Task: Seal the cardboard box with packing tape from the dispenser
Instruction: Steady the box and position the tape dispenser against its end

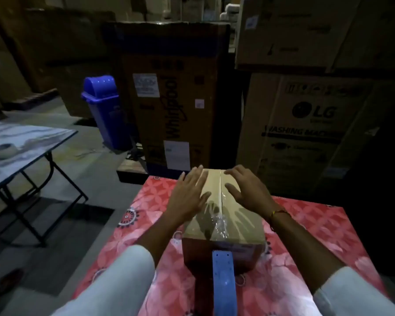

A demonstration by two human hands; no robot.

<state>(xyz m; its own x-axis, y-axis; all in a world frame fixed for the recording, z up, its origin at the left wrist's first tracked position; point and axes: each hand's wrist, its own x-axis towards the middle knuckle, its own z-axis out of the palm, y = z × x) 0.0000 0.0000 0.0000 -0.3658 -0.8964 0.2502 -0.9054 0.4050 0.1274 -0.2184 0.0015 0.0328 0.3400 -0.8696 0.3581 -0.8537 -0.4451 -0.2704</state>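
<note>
Dim warehouse w/ stacked appliance cartons all round; nearest the camera, at the bottom centre of the frame, a blue tape dispenser (223, 279) stands against the near side of the cardboard box (224, 231), prob. parked there so it's within reach once both hands are free. Both sit on a table with a red flowered cloth (306, 258), which fills the lower middle of the frame. White sleeves come in from the bottom left & bottom right. On the box top, clear tape (219, 221) runs along the centre seam where the 2 flaps meet; it looks crinkled and bunched near the close edge, smoother further up. Left hand (189, 192) lies flat & spread on the left flap, right hand (242, 190) flat & spread on the right flap, either side of the seam, holding nothing. Likely reason: pressing the flaps down level and rubbing the tape so it sticks, w/ weight shared on both halves so the seam doesn't gape. Whether the tape reaches the far edge I can't tell, too dark. Further off, at left of the frame, a folding table (43, 142) carries a spare tape roll (2, 150), well apart from the job. Beyond, upper left of centre, a blue bin (105, 110) leans by a tall Whirlpool carton (173, 99); an LG carton (306, 124) stands at right.
</note>
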